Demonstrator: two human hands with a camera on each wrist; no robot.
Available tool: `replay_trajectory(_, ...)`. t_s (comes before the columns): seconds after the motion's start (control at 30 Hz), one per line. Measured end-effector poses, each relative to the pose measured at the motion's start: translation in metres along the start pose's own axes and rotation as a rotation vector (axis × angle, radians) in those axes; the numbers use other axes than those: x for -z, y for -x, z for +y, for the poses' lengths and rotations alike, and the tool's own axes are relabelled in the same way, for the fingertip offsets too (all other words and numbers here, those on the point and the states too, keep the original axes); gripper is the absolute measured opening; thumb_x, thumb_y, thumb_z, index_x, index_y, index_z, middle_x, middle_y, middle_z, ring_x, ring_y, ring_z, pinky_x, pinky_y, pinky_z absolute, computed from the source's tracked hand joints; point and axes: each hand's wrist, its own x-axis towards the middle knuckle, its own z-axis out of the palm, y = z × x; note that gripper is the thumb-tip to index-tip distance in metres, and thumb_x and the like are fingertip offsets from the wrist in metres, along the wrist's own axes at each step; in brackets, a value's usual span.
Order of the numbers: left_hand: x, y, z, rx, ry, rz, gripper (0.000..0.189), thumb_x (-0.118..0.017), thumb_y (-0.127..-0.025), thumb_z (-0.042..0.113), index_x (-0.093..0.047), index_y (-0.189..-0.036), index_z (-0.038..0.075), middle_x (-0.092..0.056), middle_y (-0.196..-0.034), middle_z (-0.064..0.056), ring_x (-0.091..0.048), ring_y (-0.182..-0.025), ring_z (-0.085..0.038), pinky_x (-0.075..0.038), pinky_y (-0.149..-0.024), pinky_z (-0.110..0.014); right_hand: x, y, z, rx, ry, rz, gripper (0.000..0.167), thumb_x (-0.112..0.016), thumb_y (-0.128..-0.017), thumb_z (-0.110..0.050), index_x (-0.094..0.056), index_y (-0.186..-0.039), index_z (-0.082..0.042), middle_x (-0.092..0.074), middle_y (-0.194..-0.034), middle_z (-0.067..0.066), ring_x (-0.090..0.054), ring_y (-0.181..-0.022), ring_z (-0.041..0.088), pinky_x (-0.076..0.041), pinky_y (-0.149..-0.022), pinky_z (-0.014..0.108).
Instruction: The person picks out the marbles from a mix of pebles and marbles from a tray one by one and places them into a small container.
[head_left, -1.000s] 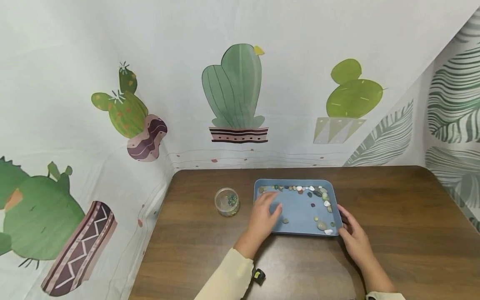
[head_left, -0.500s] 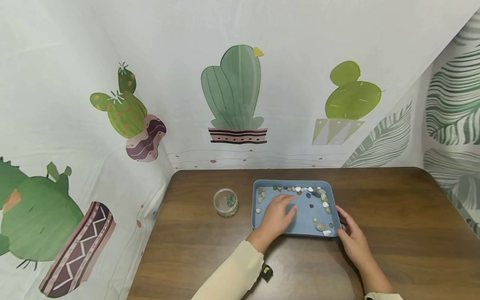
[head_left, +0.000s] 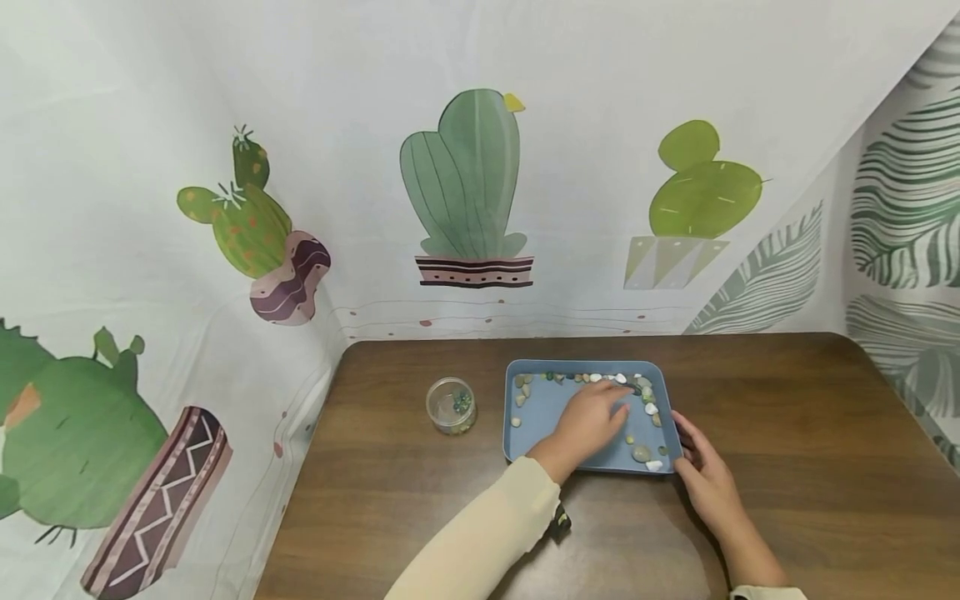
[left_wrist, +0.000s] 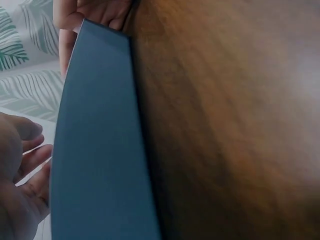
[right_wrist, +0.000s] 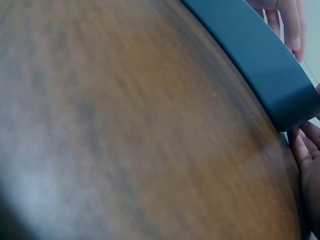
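A shallow blue tray (head_left: 540, 412) lies on the table with small pebbles along its edges. My left hand (head_left: 587, 427) reaches over the tray, its fingertips close to the pebbles at the far right corner. In the left wrist view, the fingers of that hand (left_wrist: 25, 175) are loosely bent behind the tray wall (left_wrist: 100, 140), and no pebble shows in them. At the tray's right side, my right hand (head_left: 708, 477) holds the near corner, thumb by the front and fingers along the side. A larger grey-tan pebble (head_left: 641, 453) and a white one (head_left: 654, 466) lie near it.
Left of the tray stands a round clear container (head_left: 450, 427) with small green-blue pieces inside. The brown wooden table (head_left: 390, 467) ends at a cactus-printed cloth (head_left: 585, 167) at the back. A dark device (head_left: 560, 523) shows at my left wrist.
My left hand has moved rightward across the tray, from its left part to the far right pebbles. Pebbles at the left edge are uncovered. The right hand keeps its hold.
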Motion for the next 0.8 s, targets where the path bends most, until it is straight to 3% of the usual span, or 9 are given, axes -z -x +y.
replay_trajectory(0.13,-0.004,-0.01,0.002,-0.01,-0.023,0.001,0.03,-0.059,-0.101,0.028,-0.07,-0.129,0.023,-0.071,-0.125,0.009,-0.062,-0.123,-0.006,-0.047,-0.107,-0.021,0.0,0.0,0.0,0.01,0.0,-0.005,0.066,-0.049,-0.096,0.005,-0.036,-0.157,-0.016,-0.045,-0.152,0.021,-0.04,-0.115,-0.017,-0.034,-0.088,-0.002)
replay_trajectory(0.33,-0.01,-0.024,0.013,-0.039,-0.078,-0.057,0.03,-0.056,-0.103,0.027,-0.07,-0.129,0.025,-0.07,-0.128,0.011,-0.061,-0.126,-0.005,-0.044,-0.11,-0.021,0.001,0.001,0.001,0.019,-0.009,0.005,0.066,-0.05,-0.096,0.006,-0.036,-0.157,-0.015,-0.047,-0.15,0.02,-0.041,-0.115,-0.016,-0.035,-0.087,-0.001)
replay_trajectory(0.8,-0.028,-0.038,0.025,-0.085,-0.219,-0.13,0.031,-0.051,-0.105,0.03,-0.066,-0.132,0.032,-0.065,-0.128,0.014,-0.061,-0.118,0.0,-0.045,-0.106,-0.016,0.0,0.002,0.002,0.059,-0.05,0.006,0.066,-0.049,-0.096,0.008,-0.036,-0.157,-0.013,-0.045,-0.148,0.023,-0.044,-0.118,-0.013,-0.036,-0.091,-0.001)
